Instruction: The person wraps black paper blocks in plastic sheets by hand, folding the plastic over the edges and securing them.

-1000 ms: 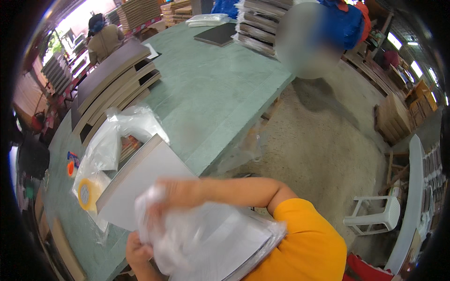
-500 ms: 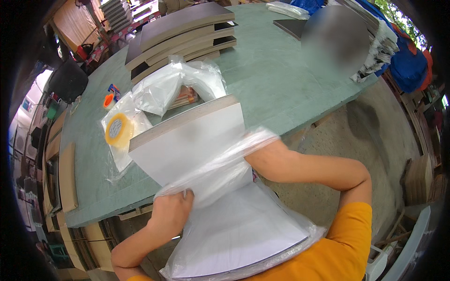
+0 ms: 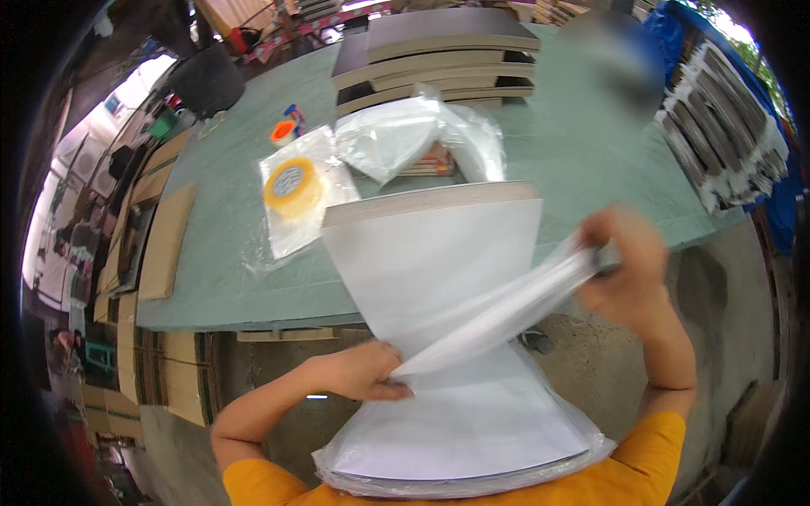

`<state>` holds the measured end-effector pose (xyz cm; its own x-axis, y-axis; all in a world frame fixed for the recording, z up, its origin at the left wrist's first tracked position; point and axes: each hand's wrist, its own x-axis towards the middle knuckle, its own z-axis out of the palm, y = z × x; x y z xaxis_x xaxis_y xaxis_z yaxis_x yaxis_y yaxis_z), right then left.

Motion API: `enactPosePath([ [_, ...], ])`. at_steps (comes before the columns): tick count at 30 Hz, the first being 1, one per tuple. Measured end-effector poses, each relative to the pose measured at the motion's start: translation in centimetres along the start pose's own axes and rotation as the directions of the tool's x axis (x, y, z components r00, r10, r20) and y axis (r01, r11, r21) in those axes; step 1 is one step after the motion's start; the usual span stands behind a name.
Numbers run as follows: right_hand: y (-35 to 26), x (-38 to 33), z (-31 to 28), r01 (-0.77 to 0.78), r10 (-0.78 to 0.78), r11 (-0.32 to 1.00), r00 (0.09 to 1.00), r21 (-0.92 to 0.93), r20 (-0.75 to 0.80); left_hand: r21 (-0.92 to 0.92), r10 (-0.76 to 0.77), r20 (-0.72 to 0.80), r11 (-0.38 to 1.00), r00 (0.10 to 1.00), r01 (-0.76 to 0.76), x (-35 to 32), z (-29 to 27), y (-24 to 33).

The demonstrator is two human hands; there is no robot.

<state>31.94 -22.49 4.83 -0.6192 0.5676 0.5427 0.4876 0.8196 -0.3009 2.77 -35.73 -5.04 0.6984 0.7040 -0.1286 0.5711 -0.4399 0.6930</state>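
A thick white stack of boards or sheets (image 3: 439, 244) with a grey-brown far edge leans from the table's front edge toward my body. Its near part sits inside a clear plastic bag (image 3: 472, 422). My left hand (image 3: 364, 371) is closed on the bag's gathered mouth at the stack's left side. My right hand (image 3: 626, 266), slightly blurred, grips the other end of the mouth, out to the right and apart from the stack. Between both hands the plastic stretches taut in a slanting band across the stack.
On the green table (image 3: 245, 287) lie a roll of clear tape (image 3: 291, 187), crumpled plastic bags (image 3: 388, 139), an orange-and-blue tape dispenser (image 3: 285, 131) and stacked dark-topped boards (image 3: 456, 38). A wrapped bundle (image 3: 717, 126) stands at the right. Brown boards (image 3: 181, 358) lean below the table's left side.
My right hand has moved out to the right, drawing its side of the bag's mouth away from the stack. My left hand keeps its hold. The whole view has swung left.
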Motion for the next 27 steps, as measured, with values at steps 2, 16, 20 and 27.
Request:
enactPosePath([
  [2,1.9,-0.4,0.9,-0.137,0.145,0.989,0.964,0.049,-0.224,-0.377,-0.299,-0.16,0.9,0.941,0.221,-0.8,-5.4,2.8],
  [16,1.3,-2.5,3.0,-0.24,0.24,0.969,0.971,0.052,0.019,0.298,-0.041,-0.828,0.813,0.559,0.5,-1.1,-6.6,0.1],
  [20,4.6,-4.8,0.9,-0.509,0.108,0.247,0.86,0.825,0.499,-0.526,-0.165,-0.589,0.821,0.791,-0.221,-5.1,-5.2,-1.0],
  [27,10.7,-19.0,16.1,-0.855,-0.053,-0.367,0.414,0.368,0.909,-0.972,-0.375,0.18,-0.208,0.909,0.106,-5.4,7.2,-8.7],
])
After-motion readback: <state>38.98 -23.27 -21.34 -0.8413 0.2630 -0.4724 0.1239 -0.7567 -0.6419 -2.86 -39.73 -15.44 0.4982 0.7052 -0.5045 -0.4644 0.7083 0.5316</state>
